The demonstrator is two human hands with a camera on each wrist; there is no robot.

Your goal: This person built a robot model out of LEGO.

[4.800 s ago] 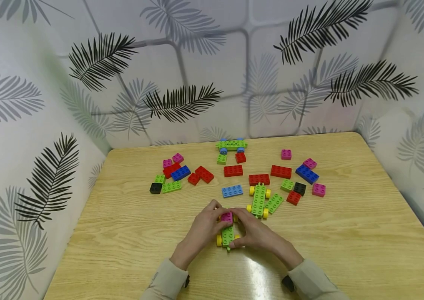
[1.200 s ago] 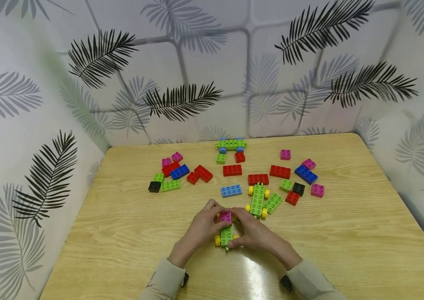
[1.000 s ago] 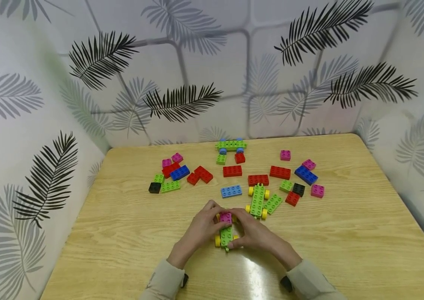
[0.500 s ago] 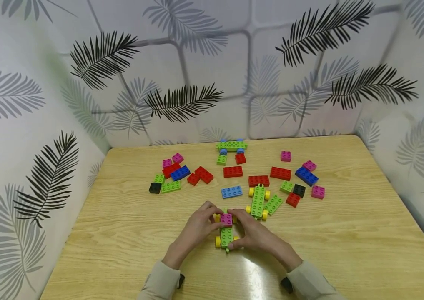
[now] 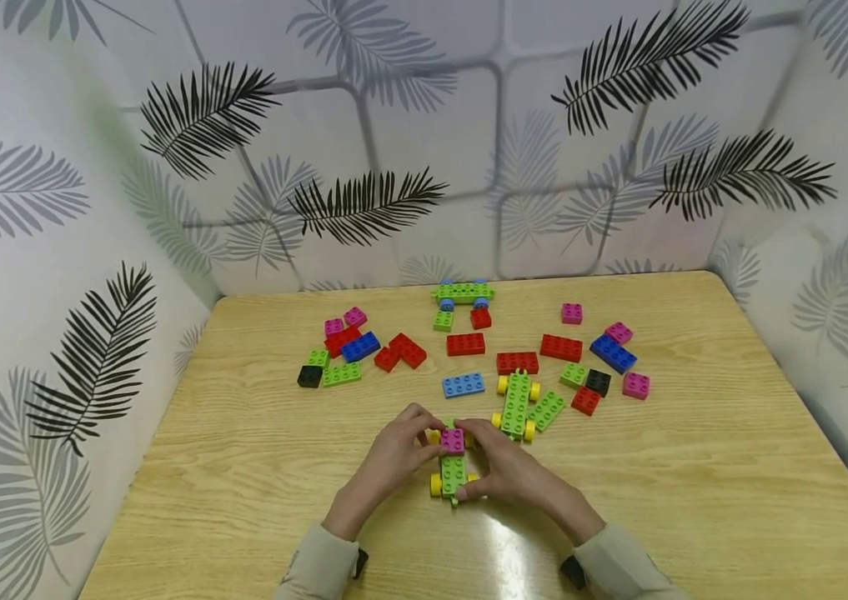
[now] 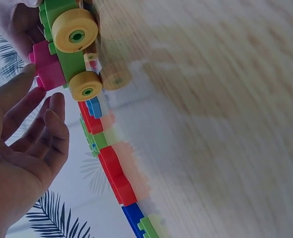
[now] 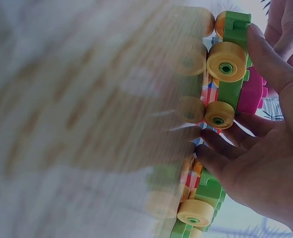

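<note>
A green wheeled toy base [image 5: 454,477] with yellow wheels stands on the table, close to the person. Seated near its far end is a square pink brick [image 5: 452,441]. My left hand [image 5: 392,454] pinches that brick between thumb and index finger from the left; the left wrist view has both digits at the pink brick [image 6: 49,67], other fingers loosely bent. The right hand [image 5: 514,467] holds the base lengthwise, thumb on its near end and fingers at the far end. From the right wrist view, the thumb lies on the green base [image 7: 231,91].
A second green base with yellow wheels [image 5: 517,404] stands just beyond the right hand, beside a green brick [image 5: 547,410]. A light blue brick [image 5: 464,384] lies ahead. Several loose bricks spread left and right; a blue-wheeled base [image 5: 464,292] sits at the table's back edge.
The left hand has drawn slightly left, its index finger no longer covering the far part of the pink brick, whose top now shows fully. The right hand keeps its hold on the base.
</note>
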